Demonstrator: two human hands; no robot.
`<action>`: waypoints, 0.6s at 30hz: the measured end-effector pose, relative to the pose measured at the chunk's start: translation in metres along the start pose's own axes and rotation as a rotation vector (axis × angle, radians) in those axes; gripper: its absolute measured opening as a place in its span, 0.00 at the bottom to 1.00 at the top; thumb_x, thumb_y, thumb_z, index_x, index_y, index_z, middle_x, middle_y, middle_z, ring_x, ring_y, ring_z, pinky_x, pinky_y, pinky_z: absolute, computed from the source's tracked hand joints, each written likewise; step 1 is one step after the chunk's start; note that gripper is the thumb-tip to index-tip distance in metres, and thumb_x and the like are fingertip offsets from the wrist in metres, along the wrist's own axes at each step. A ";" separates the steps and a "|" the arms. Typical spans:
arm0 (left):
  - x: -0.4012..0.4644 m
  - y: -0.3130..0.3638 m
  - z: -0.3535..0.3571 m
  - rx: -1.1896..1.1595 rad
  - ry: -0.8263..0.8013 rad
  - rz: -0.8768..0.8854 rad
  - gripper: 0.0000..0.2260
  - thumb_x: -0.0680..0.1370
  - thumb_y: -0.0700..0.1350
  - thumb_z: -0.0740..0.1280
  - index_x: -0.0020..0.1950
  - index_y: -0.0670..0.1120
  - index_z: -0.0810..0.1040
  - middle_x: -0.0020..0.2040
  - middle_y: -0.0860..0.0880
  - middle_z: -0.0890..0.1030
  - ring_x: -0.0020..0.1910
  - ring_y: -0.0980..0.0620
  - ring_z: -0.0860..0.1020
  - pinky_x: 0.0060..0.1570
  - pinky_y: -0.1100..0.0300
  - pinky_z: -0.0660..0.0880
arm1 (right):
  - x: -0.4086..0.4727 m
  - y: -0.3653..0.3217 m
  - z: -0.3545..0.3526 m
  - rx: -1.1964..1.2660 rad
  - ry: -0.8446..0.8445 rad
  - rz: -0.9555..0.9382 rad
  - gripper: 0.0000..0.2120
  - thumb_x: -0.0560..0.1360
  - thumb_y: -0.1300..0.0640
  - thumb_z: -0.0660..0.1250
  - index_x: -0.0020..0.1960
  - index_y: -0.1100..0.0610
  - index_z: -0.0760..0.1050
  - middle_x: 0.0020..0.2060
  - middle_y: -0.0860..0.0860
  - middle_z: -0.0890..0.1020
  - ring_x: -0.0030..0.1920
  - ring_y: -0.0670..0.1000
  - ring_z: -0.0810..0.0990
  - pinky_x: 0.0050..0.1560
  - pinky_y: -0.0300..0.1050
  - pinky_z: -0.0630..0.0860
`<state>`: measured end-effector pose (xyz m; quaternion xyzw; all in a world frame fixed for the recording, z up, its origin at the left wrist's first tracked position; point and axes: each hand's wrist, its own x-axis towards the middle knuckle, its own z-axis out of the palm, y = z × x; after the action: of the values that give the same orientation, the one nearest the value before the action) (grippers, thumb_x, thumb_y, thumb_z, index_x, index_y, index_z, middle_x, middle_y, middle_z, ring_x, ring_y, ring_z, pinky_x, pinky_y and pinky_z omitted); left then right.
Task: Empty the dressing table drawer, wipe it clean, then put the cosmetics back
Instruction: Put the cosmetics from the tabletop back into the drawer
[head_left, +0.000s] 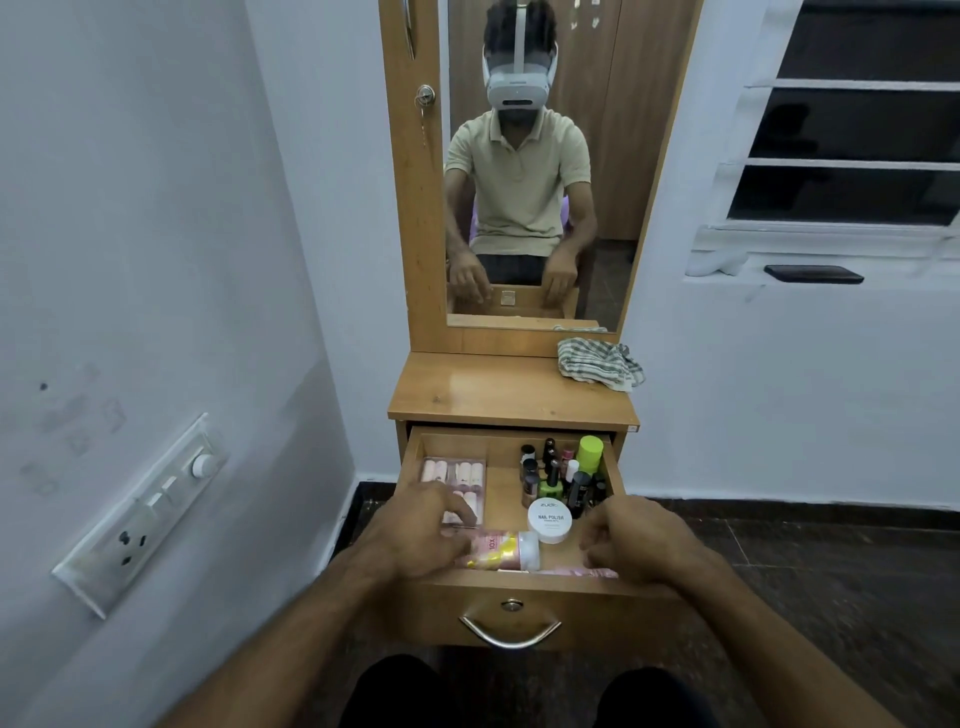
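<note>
One drawer (511, 590) pulled open, full of cosmetics: one white nail polish jar (549, 520), one pink tube (498, 552) lying near the front, a bunch of little bottles (563, 475) back right (too many to count). Left hand (421, 530) curls onto the tube, looks like holding it. Right hand (636, 540) hovers loosely curled over the front right corner, gripping nothing. One checked cloth (600, 364) up top

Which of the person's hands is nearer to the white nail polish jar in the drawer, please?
Right. The right hand hangs just right of the white nail polish jar; the left hand lies farther off, across the pink bottle.
</note>
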<state>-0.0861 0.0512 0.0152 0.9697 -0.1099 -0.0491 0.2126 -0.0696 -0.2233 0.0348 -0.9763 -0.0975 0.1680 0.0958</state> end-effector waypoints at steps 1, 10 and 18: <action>-0.007 0.004 -0.001 -0.041 -0.073 0.031 0.13 0.76 0.54 0.73 0.59 0.55 0.84 0.61 0.58 0.80 0.58 0.57 0.76 0.60 0.57 0.76 | -0.011 0.001 -0.004 0.013 -0.002 -0.036 0.02 0.74 0.50 0.74 0.43 0.43 0.81 0.44 0.40 0.83 0.50 0.44 0.81 0.49 0.44 0.76; -0.015 0.025 0.002 -0.065 -0.211 0.098 0.08 0.74 0.50 0.76 0.52 0.54 0.87 0.49 0.60 0.86 0.49 0.61 0.80 0.54 0.58 0.79 | -0.034 -0.004 0.010 0.218 0.048 -0.080 0.04 0.70 0.49 0.78 0.43 0.40 0.84 0.40 0.37 0.83 0.47 0.40 0.80 0.54 0.47 0.79; -0.011 0.028 0.016 0.150 0.208 0.101 0.08 0.77 0.53 0.72 0.54 0.54 0.84 0.52 0.59 0.83 0.52 0.57 0.79 0.54 0.58 0.76 | -0.019 -0.007 0.027 0.165 0.354 -0.036 0.03 0.76 0.48 0.71 0.49 0.41 0.82 0.48 0.39 0.82 0.52 0.45 0.79 0.53 0.48 0.77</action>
<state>-0.1042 0.0228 0.0132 0.9760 -0.1395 0.0707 0.1517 -0.0972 -0.2171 0.0175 -0.9775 -0.0826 -0.0005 0.1943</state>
